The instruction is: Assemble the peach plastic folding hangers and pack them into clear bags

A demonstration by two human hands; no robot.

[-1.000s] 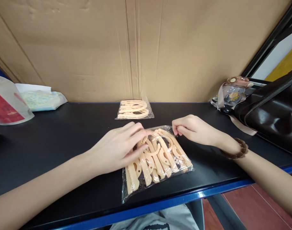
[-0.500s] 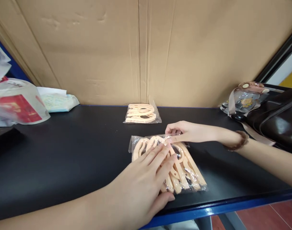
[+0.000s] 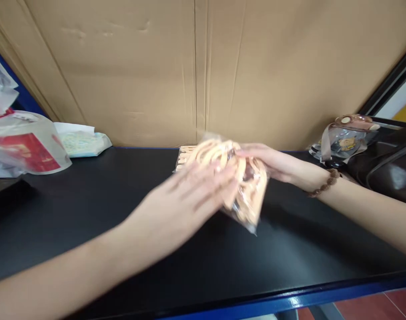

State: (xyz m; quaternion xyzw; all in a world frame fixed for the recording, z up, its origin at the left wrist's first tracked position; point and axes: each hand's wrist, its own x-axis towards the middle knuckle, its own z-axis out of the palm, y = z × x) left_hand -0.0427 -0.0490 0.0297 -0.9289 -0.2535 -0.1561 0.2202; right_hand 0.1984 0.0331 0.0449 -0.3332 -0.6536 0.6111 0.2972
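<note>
A clear plastic bag of peach-coloured folding hangers (image 3: 251, 193) is held up off the black table, tilted, its lower corner hanging toward me. My right hand (image 3: 274, 162) grips its upper right edge, thumb in front and the other fingers behind. Across the front of the bag lies my left hand (image 3: 186, 200), blurred, its fingers stretched out; whether they press on the plastic I cannot tell. Behind, a second bag of similar hangers (image 3: 183, 154) rests against the back of the table, mostly hidden by the raised bag.
Brown cardboard (image 3: 129, 80) stands along the table's back. On the left are a tied white-and-red plastic bag (image 3: 39, 149), a soft pack of tissues or wipes (image 3: 82, 143) and a dark flat object (image 3: 9, 189). At right sit a clear bottle with a strap (image 3: 344, 144) and a dark leather bag (image 3: 389, 164).
The bag of hangers has risen from the table's front and moved back toward the second bag. Both hands moved with it, and the right now grips its edge.
</note>
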